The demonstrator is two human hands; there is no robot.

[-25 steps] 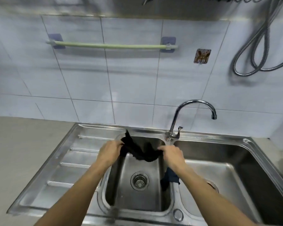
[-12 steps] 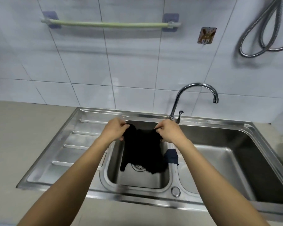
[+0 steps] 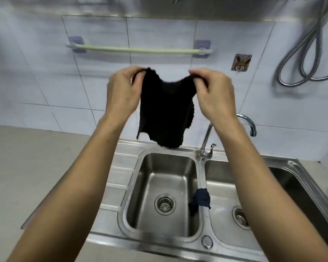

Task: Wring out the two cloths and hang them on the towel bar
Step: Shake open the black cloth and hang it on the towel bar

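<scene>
black cloth (image 3: pixel 166 110) held spread between both hands, raised in front of tiles, below green towel bar (image 3: pixel 138 50) and not touching it; lower edge dangling above left basin of sink (image 3: pixel 121 186)
left hand (image 3: pixel 121 93) pinched shut on left top corner, right hand (image 3: pixel 214 95) pinched on right corner
second cloth (image 3: pixel 202 199), dark blue, bunched, draped over divider between basins

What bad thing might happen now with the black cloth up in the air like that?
1. The left hand and right hand pinch only the top corners of the black cloth, so a corner might slip and it could drop into the sink.
2. It may drip on the way to the towel bar.
3. The blue cloth draped on the sink divider might get forgotten.
</scene>
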